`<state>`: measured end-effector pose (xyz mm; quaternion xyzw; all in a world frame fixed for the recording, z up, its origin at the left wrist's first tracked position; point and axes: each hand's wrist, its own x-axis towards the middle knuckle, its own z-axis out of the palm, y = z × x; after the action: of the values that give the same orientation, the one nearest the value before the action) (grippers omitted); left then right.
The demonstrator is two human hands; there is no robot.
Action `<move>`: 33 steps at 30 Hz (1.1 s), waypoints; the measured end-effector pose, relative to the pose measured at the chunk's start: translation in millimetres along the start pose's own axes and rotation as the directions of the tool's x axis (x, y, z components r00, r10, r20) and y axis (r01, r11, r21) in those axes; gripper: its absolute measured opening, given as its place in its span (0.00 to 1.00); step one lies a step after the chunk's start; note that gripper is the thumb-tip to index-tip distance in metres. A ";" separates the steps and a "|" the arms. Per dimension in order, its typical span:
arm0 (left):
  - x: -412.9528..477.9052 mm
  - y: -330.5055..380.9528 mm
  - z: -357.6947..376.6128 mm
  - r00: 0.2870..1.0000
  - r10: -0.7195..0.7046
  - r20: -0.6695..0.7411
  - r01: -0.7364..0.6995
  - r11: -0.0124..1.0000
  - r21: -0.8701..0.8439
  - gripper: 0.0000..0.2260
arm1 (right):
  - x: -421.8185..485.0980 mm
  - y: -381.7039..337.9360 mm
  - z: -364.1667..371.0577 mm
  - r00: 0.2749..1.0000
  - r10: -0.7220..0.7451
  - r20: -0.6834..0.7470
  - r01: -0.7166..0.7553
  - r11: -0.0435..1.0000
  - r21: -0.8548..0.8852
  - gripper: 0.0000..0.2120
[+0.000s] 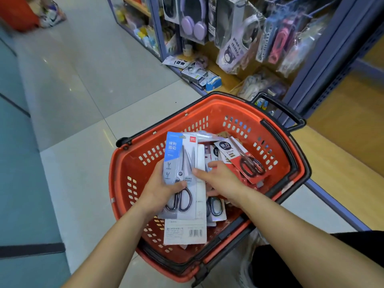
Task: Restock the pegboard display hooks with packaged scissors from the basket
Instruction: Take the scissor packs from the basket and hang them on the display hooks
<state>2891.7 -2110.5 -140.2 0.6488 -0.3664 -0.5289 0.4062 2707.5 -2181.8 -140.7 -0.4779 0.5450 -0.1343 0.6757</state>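
A: Hands?

B: Left hand (pixel 160 188) grips the blue-and-white scissors pack (pixel 176 154), thumb across the front and fingers behind. It's tilted up out of the pile, probably so the hang hole at the top comes free first.

A: Right?

B: Right hand (pixel 222 179) is just beside it. The index finger lies straight on the pack's white edge and the thumb sits lower among the other cards. It's either steadying or peeling one off, and I can't tell if it actually holds anything.

A: Stock?

B: All in the red basket (pixel 116 173). A card with a barcode (pixel 185 231) lies face-down under the held pack. Red scissors packs (pixel 247 161) lean against the far right wall. The basket sits on the floor tiles (pixel 72 80), right against the shelf base, so the reach is short.

A: Target?

B: Display hooks (pixel 324 7) are up top right, well away from the hands. The ones visible carry cables and pouches, with purple headphones (pixel 191 23) boxed to the left. I see no scissors hook in view.

A: Progress?

B: I'd call it the pick stage, with nothing hung yet. The risk is two cards lifting together, since they're stacked tight.
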 end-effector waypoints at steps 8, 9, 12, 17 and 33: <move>6.9 15.2 5.1 0.998 0.037 0.057 -0.041 0.997 0.068 0.19 | -0.5 4.9 -6.5 0.960 -0.185 -0.210 0.194 0.981 0.023 0.04; 14.7 15.2 1.0 1.000 0.021 0.023 -0.023 0.996 0.088 0.17 | 1.1 5.0 -15.9 0.946 -0.204 -0.253 0.209 0.978 -0.009 0.03; 45.5 16.1 -4.7 0.992 0.047 -0.117 -0.016 0.966 0.258 0.16 | 2.0 -1.9 -53.8 0.864 -0.269 -0.427 0.249 0.963 -0.103 0.04; 101.9 14.6 24.9 0.993 0.061 -0.097 -0.004 0.862 0.506 0.23 | -1.2 -6.1 -109.0 0.766 -0.237 -0.598 0.203 0.971 -0.125 0.04; 150.6 -29.4 45.8 0.948 0.168 -0.272 0.040 0.783 0.621 0.06 | 9.6 4.7 -126.9 0.823 -0.112 -0.557 0.139 0.990 0.007 0.07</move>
<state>2873.9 -2241.4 -230.6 0.8081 -0.4726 -0.2556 0.2415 2599.7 -2249.5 -143.8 -0.4372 0.6815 -0.3241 0.4893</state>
